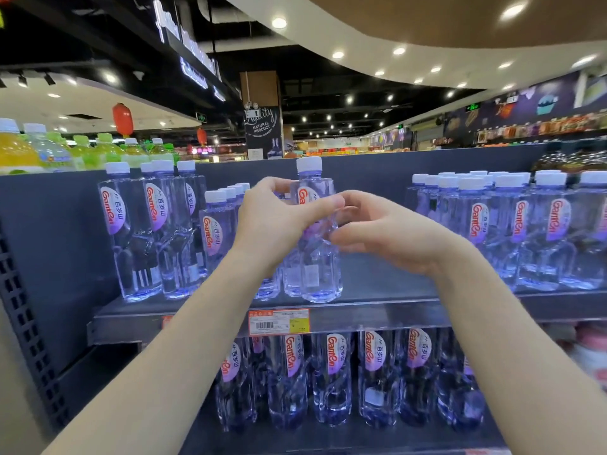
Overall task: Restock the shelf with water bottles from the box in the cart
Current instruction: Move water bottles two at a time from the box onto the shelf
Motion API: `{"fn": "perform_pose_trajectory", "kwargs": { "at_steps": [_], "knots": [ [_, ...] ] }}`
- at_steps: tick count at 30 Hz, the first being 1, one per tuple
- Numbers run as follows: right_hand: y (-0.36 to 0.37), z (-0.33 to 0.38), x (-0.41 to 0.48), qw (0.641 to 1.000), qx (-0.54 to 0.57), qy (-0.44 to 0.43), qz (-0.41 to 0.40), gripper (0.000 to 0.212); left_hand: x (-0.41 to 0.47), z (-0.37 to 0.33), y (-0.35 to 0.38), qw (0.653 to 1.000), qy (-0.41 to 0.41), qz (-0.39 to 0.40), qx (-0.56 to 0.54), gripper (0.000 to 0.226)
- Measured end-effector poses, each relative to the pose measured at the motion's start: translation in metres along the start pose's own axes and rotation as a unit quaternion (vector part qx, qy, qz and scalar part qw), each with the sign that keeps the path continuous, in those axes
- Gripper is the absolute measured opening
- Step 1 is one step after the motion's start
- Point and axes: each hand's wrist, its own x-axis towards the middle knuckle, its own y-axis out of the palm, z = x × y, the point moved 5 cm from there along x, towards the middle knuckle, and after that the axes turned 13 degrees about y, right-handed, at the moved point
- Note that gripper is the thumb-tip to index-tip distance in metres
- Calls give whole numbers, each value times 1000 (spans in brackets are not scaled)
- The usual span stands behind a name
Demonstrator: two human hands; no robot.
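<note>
Below the hands stands a lower row of Ganten bottles (331,372), with an orange price tag (279,321) on the shelf (377,315) edge. The left hand (276,221) curls round the upper body of a white-capped Ganten water bottle (317,264), which stands upright at the shelf front. The right hand (391,234) meets the bottle's side with curved fingers; whether it grips is unclear. More Ganten stock (525,231) stands to either side of the hands. Far beyond them, a sign (261,126) reads "NATURAL PRODUCT".

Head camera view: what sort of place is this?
Most likely a supermarket drinks aisle: dark grey metal shelves hold rows of clear plastic white-capped water bottles, and an orange-and-white barcoded price tag sits on the shelf edge.
</note>
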Motion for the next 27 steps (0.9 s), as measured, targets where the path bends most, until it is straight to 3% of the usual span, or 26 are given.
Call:
{"fn": "perform_pose_trajectory", "kwargs": {
  "at_steps": [3, 6, 10, 13, 16, 27],
  "knots": [
    [10, 1, -10, 989, -73, -22, -127, 51, -2, -5, 12, 1000, 0, 6, -3, 63],
    [7, -3, -5, 969, -58, -48, -234, 56, -6, -13, 20, 999, 18, 29, 22, 61],
    [-14, -21, 11, 975, 17, -16, -222, 49, -15, -26, 6, 979, 90, 51, 176, 70],
    [-30, -36, 30, 973, 45, -8, -227, 38, -19, -31, -6, 932, 180, 72, 305, 68],
    [-34, -49, 50, 973, 28, -6, -229, 42, -18, -25, -7, 888, 195, 121, 398, 71],
    [-45, -69, 109, 977, -35, 25, -208, 38, -26, -3, -8, 868, 190, 131, 440, 67]
  ]
}}
